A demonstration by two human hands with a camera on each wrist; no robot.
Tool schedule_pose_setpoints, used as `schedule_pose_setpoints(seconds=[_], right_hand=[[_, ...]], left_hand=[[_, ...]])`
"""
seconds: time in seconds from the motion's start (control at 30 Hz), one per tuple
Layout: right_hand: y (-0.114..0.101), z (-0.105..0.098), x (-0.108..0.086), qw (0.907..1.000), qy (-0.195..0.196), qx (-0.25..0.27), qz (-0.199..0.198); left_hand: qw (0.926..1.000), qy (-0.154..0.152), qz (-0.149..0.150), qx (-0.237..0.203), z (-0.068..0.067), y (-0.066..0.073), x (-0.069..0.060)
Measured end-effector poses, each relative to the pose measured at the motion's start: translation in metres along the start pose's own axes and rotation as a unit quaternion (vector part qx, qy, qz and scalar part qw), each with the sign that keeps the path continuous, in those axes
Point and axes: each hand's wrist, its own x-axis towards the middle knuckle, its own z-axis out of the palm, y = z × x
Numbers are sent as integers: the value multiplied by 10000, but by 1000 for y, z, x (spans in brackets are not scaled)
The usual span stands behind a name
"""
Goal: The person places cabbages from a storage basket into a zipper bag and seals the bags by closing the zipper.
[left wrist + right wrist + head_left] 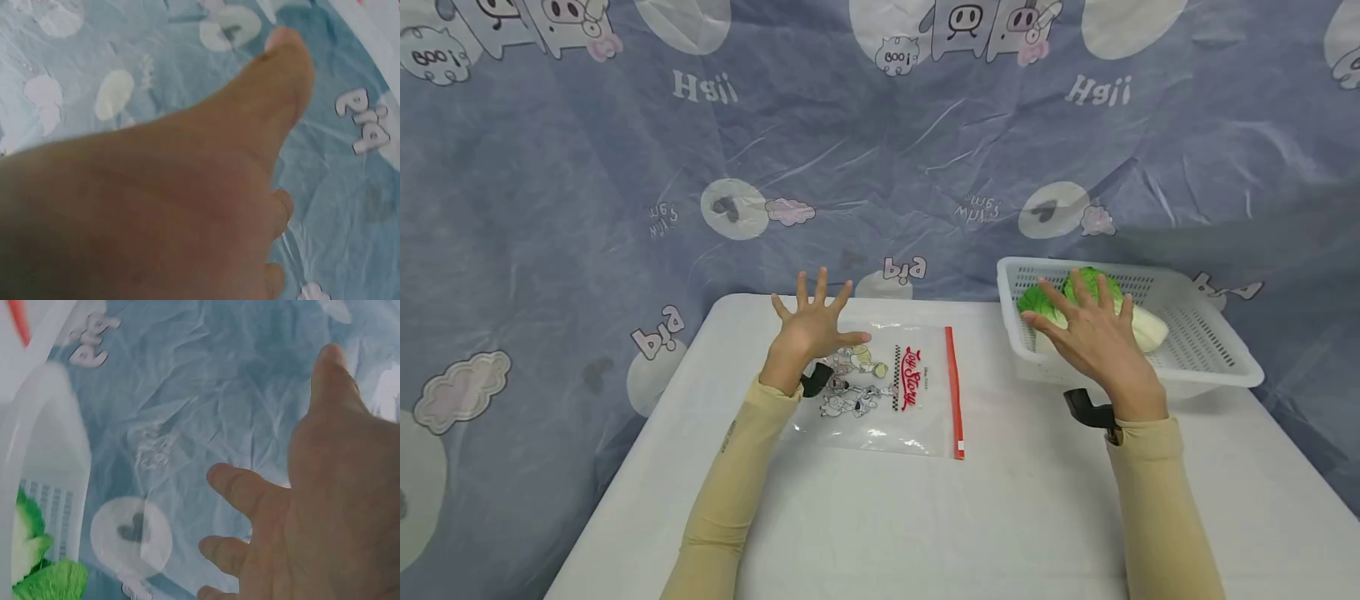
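Observation:
In the head view my left hand [811, 329] is spread with fingers apart, in front of a clear zip bag [880, 429] that has a red slider edge and cartoon print. My right hand [1101, 342], also spread, appears in front of a white basket [1206, 333] holding green-and-white cabbage [1150, 329]. Neither hand holds anything. The left wrist view shows the back of the left hand [187, 187]; in the right wrist view the right hand [325, 506] has its fingers apart, with the basket [62, 437] and cabbage [53, 581] at the left.
A white table [940, 533] lies below both hands. Behind it hangs a blue-grey sheet [880, 167] with cartoon pigs and lettering, which also shows at both sides of the table.

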Motion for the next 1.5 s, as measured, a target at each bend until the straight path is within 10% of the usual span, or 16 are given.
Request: schedule_pose_setpoints(seconds=[0.2,0.53,0.83,1.07,1.5], right_hand=[[-17,-2,-7,9944,-247,889,-509],[-30,43,-13,9647,720,2018,-1533],[-19,107,-23,9393,-533,3348,-534],[-16,150,-28,9117,-1095,3959,-69],[-22,156,-29,9259,-1006,3638,156]], left_hand=[[9983,-52,564,-132,12,28,2],[9924,-136,1171,-354,56,84,25],[9852,-209,1327,-1069,110,128,56],[9886,-271,1061,-1032,134,137,64],[9814,-390,1432,-1216,141,123,61]])
